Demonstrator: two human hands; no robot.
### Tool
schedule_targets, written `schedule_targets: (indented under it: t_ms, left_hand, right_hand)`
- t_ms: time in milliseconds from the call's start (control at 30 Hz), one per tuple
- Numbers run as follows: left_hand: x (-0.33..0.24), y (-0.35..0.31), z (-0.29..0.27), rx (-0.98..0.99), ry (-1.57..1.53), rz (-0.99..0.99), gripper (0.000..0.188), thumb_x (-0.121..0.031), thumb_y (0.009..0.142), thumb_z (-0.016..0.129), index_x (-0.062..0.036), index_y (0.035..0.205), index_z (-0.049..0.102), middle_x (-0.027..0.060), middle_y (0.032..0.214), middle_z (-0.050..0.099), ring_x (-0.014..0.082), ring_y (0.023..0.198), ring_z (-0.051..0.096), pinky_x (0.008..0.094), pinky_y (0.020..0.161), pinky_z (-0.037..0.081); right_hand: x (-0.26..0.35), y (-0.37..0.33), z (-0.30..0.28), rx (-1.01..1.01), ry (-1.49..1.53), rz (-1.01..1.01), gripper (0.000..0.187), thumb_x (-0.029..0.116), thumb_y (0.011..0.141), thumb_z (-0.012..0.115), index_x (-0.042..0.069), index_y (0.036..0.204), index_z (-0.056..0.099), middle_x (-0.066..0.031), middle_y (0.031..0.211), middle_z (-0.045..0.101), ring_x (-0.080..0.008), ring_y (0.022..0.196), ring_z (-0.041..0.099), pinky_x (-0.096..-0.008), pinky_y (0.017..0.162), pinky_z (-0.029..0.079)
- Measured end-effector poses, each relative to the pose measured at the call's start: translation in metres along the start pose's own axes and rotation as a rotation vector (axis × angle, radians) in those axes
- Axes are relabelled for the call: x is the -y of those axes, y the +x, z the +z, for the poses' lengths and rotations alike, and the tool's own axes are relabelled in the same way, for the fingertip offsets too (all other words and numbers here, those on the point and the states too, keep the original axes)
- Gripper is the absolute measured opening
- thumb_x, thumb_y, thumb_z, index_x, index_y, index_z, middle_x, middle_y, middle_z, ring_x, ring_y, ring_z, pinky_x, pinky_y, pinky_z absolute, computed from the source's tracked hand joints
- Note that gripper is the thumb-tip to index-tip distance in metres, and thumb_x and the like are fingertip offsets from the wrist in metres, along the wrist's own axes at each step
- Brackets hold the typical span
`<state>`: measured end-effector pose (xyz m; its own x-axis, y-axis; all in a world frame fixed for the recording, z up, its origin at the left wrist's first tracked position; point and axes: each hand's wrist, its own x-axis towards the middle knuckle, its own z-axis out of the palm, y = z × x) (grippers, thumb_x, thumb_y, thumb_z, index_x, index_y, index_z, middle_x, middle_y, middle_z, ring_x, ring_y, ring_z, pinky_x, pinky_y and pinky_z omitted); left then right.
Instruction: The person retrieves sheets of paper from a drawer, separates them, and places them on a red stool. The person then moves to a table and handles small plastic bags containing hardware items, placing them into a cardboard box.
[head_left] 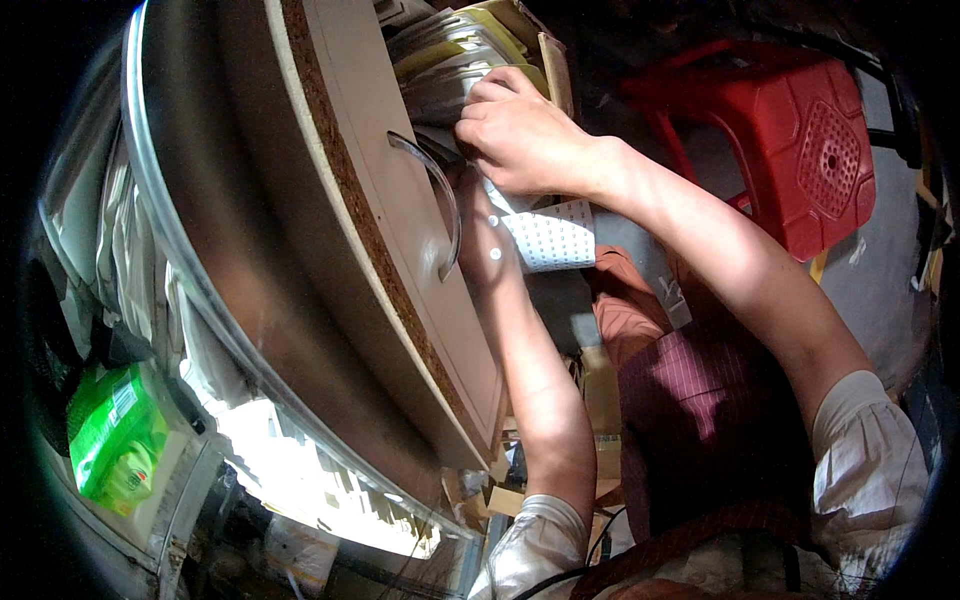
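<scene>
Over the open drawer (400,230), the right hand (520,135) grips stacked papers (450,60) inside; the left hand (490,235) seems to pinch a dotted sheet (555,238) beside it. A red stool (800,140) stands right of the drawer.

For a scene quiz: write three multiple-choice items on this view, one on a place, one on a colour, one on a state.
1. Where is the plastic stool?
A. right of the right hand
B. left of the drawer front
C. beside the green packet

2. What colour is the stool?
A. blue
B. red
C. white

3. How does the right hand stand?
A. flat and open in the air
B. hanging clear of everything
C. fingers curled on the stacked papers

Answers:
1 A, it sits at upper right, beyond the right forearm.
2 B, its seat and legs are red.
3 C, the fingers bend over the stacked papers above the drawer front with its metal handle.
</scene>
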<state>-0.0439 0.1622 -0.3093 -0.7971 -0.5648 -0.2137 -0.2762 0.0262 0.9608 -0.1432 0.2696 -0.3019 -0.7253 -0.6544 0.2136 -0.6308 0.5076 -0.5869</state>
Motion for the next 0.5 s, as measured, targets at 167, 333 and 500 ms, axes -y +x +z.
schedule_targets:
  t_ms: [167, 333, 500]
  left_hand:
    - [0.001, 0.001, 0.004, -0.014, -0.087, 0.019, 0.024, 0.002, 0.087, 0.067, 0.0081, 0.110, 0.066, 0.0133, 0.105, 0.070, 0.0209, 0.096, 0.064, 0.0336, 0.091, 0.049]
    - [0.021, 0.009, -0.003, -0.107, -0.057, 0.014, 0.023, 0.000, 0.086, 0.068, 0.0072, 0.108, 0.066, 0.0135, 0.104, 0.071, 0.0215, 0.095, 0.064, 0.0342, 0.090, 0.050]
    - [0.001, -0.001, 0.001, 0.098, 0.021, 0.197, 0.022, -0.008, 0.091, 0.064, 0.0016, 0.111, 0.065, 0.0093, 0.106, 0.069, 0.0198, 0.095, 0.063, 0.0334, 0.085, 0.050]
  right_hand:
    - [0.001, 0.001, 0.003, 0.008, -0.061, -0.054, 0.018, 0.015, 0.072, 0.066, 0.002, 0.083, 0.071, -0.0094, 0.088, 0.070, -0.0270, 0.107, 0.060, -0.0468, 0.106, 0.038]
    - [0.004, -0.002, -0.002, -0.148, -0.093, -0.052, 0.021, 0.018, 0.077, 0.068, 0.004, 0.092, 0.068, -0.0096, 0.097, 0.067, -0.0279, 0.108, 0.059, -0.0467, 0.106, 0.037]
    - [0.023, -0.023, -0.022, -0.256, 0.160, -0.155, 0.024, 0.018, 0.077, 0.070, 0.006, 0.096, 0.064, -0.0082, 0.101, 0.064, -0.0270, 0.113, 0.058, -0.0476, 0.107, 0.036]
